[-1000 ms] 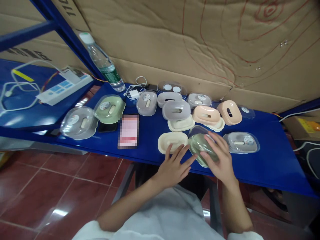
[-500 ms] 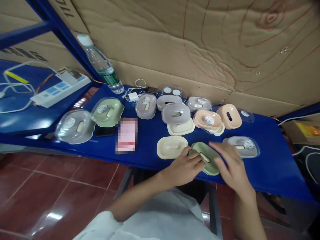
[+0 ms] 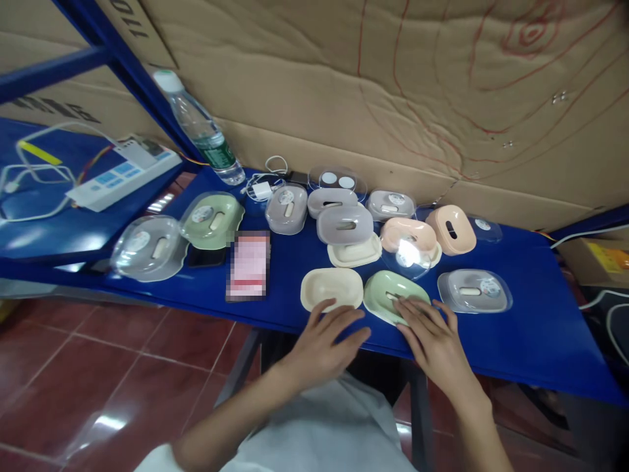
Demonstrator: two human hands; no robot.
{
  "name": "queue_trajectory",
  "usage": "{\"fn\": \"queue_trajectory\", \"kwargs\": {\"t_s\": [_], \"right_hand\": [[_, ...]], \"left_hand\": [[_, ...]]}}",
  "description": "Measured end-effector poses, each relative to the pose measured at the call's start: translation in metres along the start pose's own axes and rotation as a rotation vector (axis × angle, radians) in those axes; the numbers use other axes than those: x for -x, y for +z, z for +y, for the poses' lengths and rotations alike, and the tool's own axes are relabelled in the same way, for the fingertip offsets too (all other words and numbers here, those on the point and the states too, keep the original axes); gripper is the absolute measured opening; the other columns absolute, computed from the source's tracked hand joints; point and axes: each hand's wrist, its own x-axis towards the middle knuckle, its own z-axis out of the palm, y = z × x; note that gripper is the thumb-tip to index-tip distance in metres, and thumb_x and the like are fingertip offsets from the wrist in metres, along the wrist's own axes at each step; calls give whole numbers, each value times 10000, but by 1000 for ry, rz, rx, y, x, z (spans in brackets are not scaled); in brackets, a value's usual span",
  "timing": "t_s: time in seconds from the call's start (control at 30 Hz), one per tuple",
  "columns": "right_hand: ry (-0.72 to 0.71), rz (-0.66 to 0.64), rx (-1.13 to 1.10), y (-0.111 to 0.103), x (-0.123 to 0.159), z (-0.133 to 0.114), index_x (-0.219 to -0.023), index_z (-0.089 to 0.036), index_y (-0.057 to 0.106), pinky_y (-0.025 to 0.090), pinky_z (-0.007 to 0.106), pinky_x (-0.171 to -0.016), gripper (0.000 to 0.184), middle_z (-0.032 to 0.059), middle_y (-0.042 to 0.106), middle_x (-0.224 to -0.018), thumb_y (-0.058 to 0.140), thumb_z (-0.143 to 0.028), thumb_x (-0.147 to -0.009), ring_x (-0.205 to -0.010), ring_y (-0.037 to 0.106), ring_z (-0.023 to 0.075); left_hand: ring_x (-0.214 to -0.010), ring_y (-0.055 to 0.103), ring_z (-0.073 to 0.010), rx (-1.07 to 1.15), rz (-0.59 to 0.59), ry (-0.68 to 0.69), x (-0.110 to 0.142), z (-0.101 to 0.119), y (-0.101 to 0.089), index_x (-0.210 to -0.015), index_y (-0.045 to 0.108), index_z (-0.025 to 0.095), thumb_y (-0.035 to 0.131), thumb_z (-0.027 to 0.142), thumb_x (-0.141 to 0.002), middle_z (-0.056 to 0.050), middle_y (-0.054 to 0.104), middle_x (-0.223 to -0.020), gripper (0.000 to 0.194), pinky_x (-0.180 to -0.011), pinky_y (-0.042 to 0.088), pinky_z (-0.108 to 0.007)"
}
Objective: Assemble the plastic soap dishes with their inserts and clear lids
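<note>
The pale green soap dish [image 3: 381, 288], oval with a slot in its middle, rests near the front edge of the table. My right hand [image 3: 427, 324] grips its right end, fingers over the rim and thumb at the near side. To its left lies a cream oval tray [image 3: 339, 278]. My left hand [image 3: 331, 341] holds nothing; its fingers are spread at the tray's near edge, partly covering it. A grey soap dish under a clear lid [image 3: 474, 290] sits just right of my right hand. Behind the green dish, a clear lid [image 3: 415, 262] leans at a peach soap dish [image 3: 400, 231].
Grey soap dishes [image 3: 346, 225], a cream tray [image 3: 356, 252] and a peach dish [image 3: 452, 229] stand along the back. At left are lidded grey [image 3: 150, 252] and green [image 3: 211, 219] dishes, a phone [image 3: 248, 265], a water bottle [image 3: 211, 144] and a power strip [image 3: 122, 180].
My left hand has let go of the green dish and moved left to the cream tray. My right hand has come down onto the dish, which now lies flatter and slightly further left.
</note>
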Motion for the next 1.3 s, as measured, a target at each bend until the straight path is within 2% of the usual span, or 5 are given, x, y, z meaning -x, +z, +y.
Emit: {"fn": "queue_trajectory", "kwargs": {"t_s": [0.23,0.53,0.77,0.97,1.3], "right_hand": [[-56,157,-42,-11,-14,13,-1631,-325,492,396,535,-1201,548,52,737,-1461,598,-244,-1100,-1337,676,302],[30,297,184,-18,-118,85,-1471,-250,666,355,566,-1209,380,133,631,-1582,543,-287,-1113,-1454,581,353],[61,281,92,-6,-25,1,-1474,-276,635,387,541,-1192,409,127,652,-1542,627,-250,-1066,-1358,655,344],[74,185,107,22,28,1,-1417,-241,654,394,517,-1177,331,141,719,-1457,629,-260,-1087,-1289,711,317],[-36,196,34,3,-10,4,-1444,-232,648,453,548,-1179,372,150,678,-1504,648,-243,-1072,-1400,641,345]], "left_hand": [[-1365,662,-278,-185,-101,-207,59,-20,-30,-1338,707,268,588,167,-1048,-117,724,-1414,329,-1212,473,-540],[-1527,529,-273,-124,-177,-138,47,6,-1,-1459,663,262,611,277,-1078,-107,584,-1629,385,-1361,240,-559],[-1493,558,-290,-119,-168,-136,45,-2,-12,-1478,641,289,640,259,-1049,-127,581,-1618,430,-1316,304,-558],[-1379,633,-359,-377,57,-350,-19,-82,-50,-1477,613,227,630,289,-1044,-200,628,-1527,438,-1126,499,-544],[-1538,431,-499,-532,-290,-725,-122,-164,-34,-1650,441,192,717,443,-954,-266,384,-1717,790,-1168,423,-675]]}}
